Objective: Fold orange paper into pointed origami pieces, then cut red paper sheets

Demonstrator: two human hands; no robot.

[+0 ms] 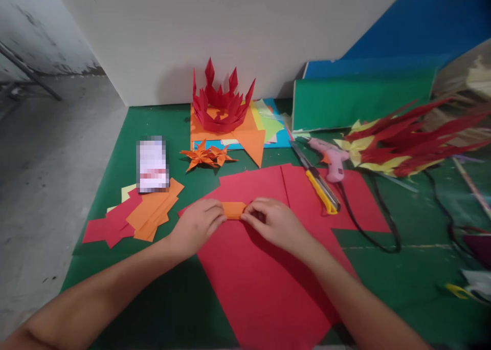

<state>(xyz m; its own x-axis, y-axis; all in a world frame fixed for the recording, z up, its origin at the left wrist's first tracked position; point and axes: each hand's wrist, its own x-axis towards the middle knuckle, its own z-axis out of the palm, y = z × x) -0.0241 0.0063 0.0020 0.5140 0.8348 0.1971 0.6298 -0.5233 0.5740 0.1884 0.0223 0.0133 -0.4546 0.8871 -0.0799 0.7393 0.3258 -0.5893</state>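
A small folded piece of orange paper (233, 211) is pinched at both ends, just over large red paper sheets (268, 283). My left hand (197, 226) grips its left end with fingers closed. At the right end, my right hand (274, 222) pinches it between thumb and fingers. Beyond the hands lie orange folded paper flowers (207, 156). Behind them a red folded-paper crown (220, 107) stands on a stack of coloured paper (251, 132). To the left, small orange paper pieces (155, 212) and red paper pieces (111, 224) lie in a loose pile.
A yellow utility knife (320, 189) and a pink glue gun (332, 160) lie right of my hands; the gun's black cord (368, 240) loops across the green table (164, 309). A phone (152, 165) lies at left. Red and yellow paper strips (406, 137) and a green board (360, 102) are at back right.
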